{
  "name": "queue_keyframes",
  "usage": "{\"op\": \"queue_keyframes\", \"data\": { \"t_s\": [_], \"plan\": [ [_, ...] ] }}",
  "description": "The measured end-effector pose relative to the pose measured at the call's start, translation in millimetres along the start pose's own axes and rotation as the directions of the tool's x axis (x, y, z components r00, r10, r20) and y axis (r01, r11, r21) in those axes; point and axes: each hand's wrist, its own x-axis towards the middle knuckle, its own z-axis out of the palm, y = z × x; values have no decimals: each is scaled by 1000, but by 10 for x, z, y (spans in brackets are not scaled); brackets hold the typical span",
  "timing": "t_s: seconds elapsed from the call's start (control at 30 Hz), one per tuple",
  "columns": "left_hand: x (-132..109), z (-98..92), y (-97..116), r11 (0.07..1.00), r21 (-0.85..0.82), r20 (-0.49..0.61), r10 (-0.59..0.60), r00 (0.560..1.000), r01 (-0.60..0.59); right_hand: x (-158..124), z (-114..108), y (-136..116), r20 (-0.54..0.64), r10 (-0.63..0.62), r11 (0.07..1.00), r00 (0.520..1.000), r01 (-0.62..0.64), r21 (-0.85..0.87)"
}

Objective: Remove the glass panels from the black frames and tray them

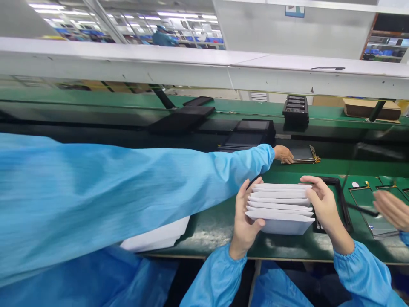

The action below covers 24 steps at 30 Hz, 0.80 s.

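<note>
A stack of thin white packets [281, 207], pillowy at the edges, stands above the front part of the green bench. My left hand [244, 217] grips its left side, thumb at the lower front and fingers behind. On the other side my right hand [324, 204] has its fingers at the upper right corner of the stack, with the thumb against the packets. What the packets hold, if anything, does not show. Just right of the stack, partly behind my right wrist, lies a black rectangular frame [343, 204].
From the left a co-worker's blue sleeve [143, 183] crosses the bench; that hand [283, 153] touches stacked dark panels [302, 154]. Another person's hand [391, 211] is blurred at right, near thin glass panels [380, 221]. White sheets [159, 236] lie left. Black trays [295, 111] stand behind.
</note>
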Motion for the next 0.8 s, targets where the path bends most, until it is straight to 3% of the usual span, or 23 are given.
{"op": "queue_keyframes", "data": {
  "t_s": [0.1, 0.33, 0.47, 0.6, 0.7, 0.8],
  "plan": [
    [7, 52, 54, 999, -29, -48, 21, 999, -23, 74, 176, -91, -55, 60, 998, 997, -59, 35],
    [-31, 75, -5, 990, -136, -142, -54, 988, 35, 139, 80, -170, -66, -5, 1000, 998, 7, 25],
    [-51, 89, -51, 988, -143, -168, -80, 983, 56, 178, 14, -315, 83, -105, 982, 991, 116, -148],
    [-61, 106, -81, 990, -126, -189, -87, 978, 63, 298, -71, -545, 327, -146, 835, 934, 293, -466],
    [-59, 111, -93, 990, -118, -200, -98, 975, 75, 394, -59, -658, 377, -89, 722, 922, 321, -613],
    [-52, 108, -102, 991, -110, -221, -97, 970, 74, 457, -10, -686, 389, -105, 682, 915, 351, -642]
  ]
}}
